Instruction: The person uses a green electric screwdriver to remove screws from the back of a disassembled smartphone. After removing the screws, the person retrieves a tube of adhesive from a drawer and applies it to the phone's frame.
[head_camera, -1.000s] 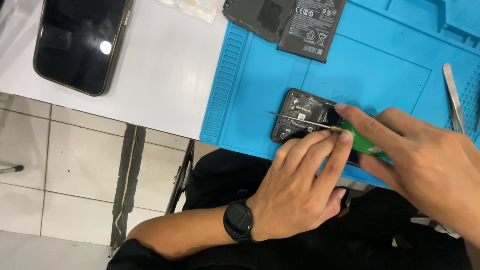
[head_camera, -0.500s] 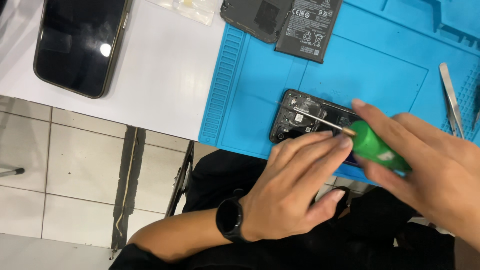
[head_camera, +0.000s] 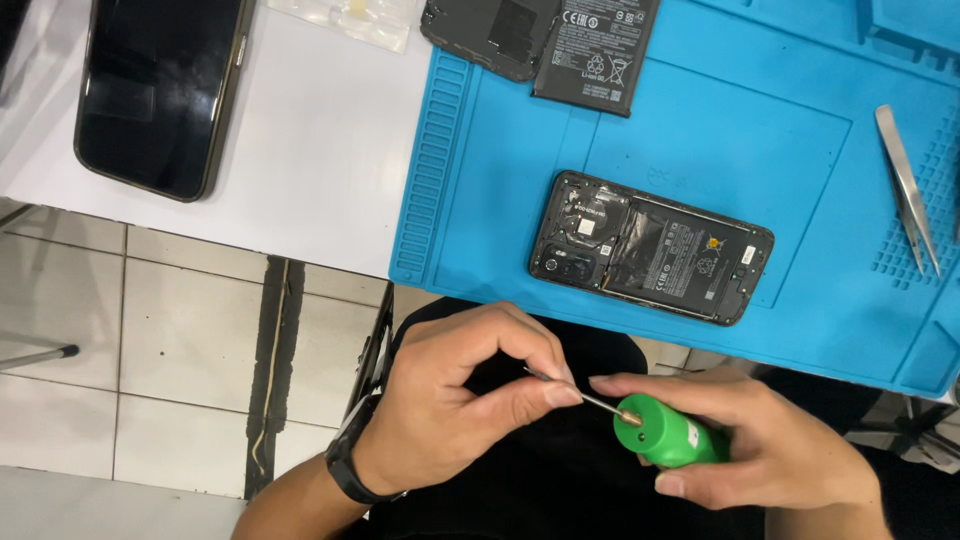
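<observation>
My right hand (head_camera: 770, 450) grips a green-handled screwdriver (head_camera: 668, 435) over my lap, below the table edge. My left hand (head_camera: 460, 400) pinches the thin metal shaft (head_camera: 580, 395) near its tip between thumb and forefinger; a black watch (head_camera: 345, 465) sits on that wrist. On the blue work mat (head_camera: 720, 130) lies an opened phone (head_camera: 650, 245) with its back cover off, battery and boards exposed. Neither hand touches it.
A loose battery (head_camera: 595, 50) and a dark back cover (head_camera: 490, 30) lie at the mat's far edge. Metal tweezers (head_camera: 908, 185) rest at the right. A dark phone (head_camera: 160, 90) lies screen-up on the white table, with a small clear bag (head_camera: 345, 15) beyond it. Tiled floor shows below left.
Both hands have drawn back from the opened phone to my lap, taking the screwdriver off it. My left fingers now pinch the shaft near its tip.
</observation>
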